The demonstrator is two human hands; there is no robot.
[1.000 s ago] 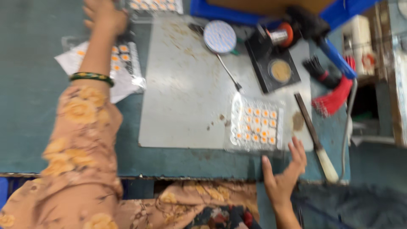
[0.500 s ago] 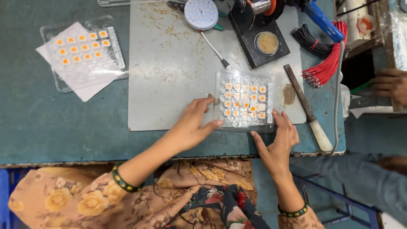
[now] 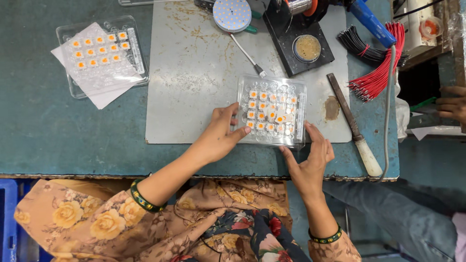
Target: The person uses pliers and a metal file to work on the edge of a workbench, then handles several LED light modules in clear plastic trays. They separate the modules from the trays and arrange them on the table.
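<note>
Left hand fingertips rest on clear ribbed plastic tray of square orange chips, grip loose; right hand open-palmed at its 5 o'clock corner. Tray on scuffed grey metal sheet, teal worktop.

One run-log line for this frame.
left hand: touching clear tray left edge | right hand: at tray's near edge | tray: on grey mat
</note>
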